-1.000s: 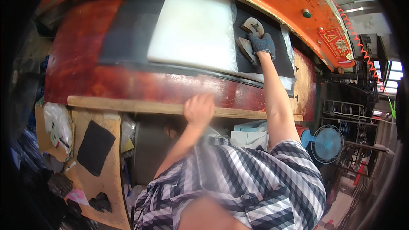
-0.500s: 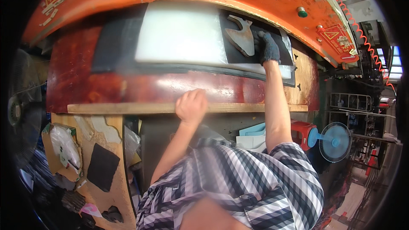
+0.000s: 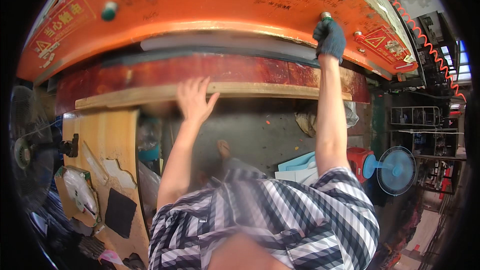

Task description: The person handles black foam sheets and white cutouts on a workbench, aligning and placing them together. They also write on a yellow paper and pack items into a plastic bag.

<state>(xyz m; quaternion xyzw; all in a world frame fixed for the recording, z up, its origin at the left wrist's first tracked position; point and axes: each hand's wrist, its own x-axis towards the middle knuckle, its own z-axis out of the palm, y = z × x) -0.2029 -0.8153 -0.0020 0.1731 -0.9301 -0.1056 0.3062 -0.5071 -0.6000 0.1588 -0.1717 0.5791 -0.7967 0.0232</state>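
We saw a large orange press head point(image 3: 210, 10) closed low over its red bed point(image 3: 210, 70), so the pressing seemed under way, with release and unloading left. Our gloved right hand point(image 3: 329, 37) was curled around a green button point(image 3: 326, 16) on the press head's right side. Our bare left hand point(image 3: 194, 99), fingers spread and holding nothing, hovered blurred below the head, at a wooden rail point(image 3: 250, 90). Whatever lay inside was hidden.

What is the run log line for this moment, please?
right hand: gloved, on green button of orange press | left hand: bare, open, at wooden ledge
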